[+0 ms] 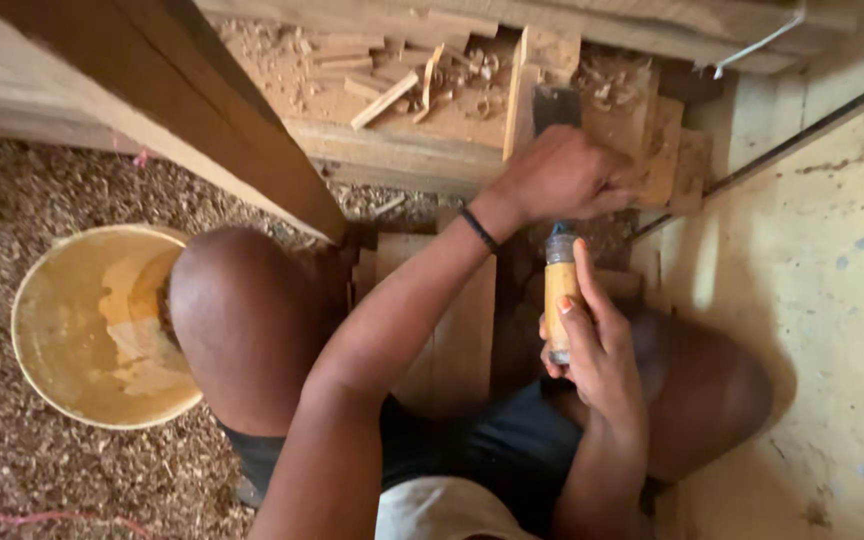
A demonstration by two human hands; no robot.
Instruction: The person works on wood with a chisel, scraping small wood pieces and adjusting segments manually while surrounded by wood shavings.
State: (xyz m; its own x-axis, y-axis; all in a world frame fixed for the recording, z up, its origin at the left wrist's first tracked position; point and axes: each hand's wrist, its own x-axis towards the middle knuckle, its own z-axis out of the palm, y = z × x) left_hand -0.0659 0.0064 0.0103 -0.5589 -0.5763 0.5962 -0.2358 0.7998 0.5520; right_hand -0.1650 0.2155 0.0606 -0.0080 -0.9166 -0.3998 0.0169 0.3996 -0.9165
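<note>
The person is crouching w/ knees bent, both hands working 1 chisel point(558, 270). The right hand point(597, 345) is wrapping its fingers round the chisel's pale wooden handle, thumb lying along the top, clamped tight on it. The left hand point(564, 175) is closing in a fist over the upper part of the chisel, near where the dark blade point(555, 107) is showing above the knuckles; a black band is sitting on that wrist. The 2 hands are sitting one above the other along the tool, a short gap of handle btwn them.

The blade is pointing at a wood block point(642, 130) on a dusty plank point(392, 140) that is carrying offcuts & curled shavings. A dark slanted beam point(232, 110) is crossing the upper left. A board point(452, 330) is lying btwn the knees, under the left forearm.

A round yellow bucket point(62, 340) is standing just beside the left knee, on a floor thick w/ sawdust point(12, 200). A scuffed pale wall point(832, 300) is filling the right side.
</note>
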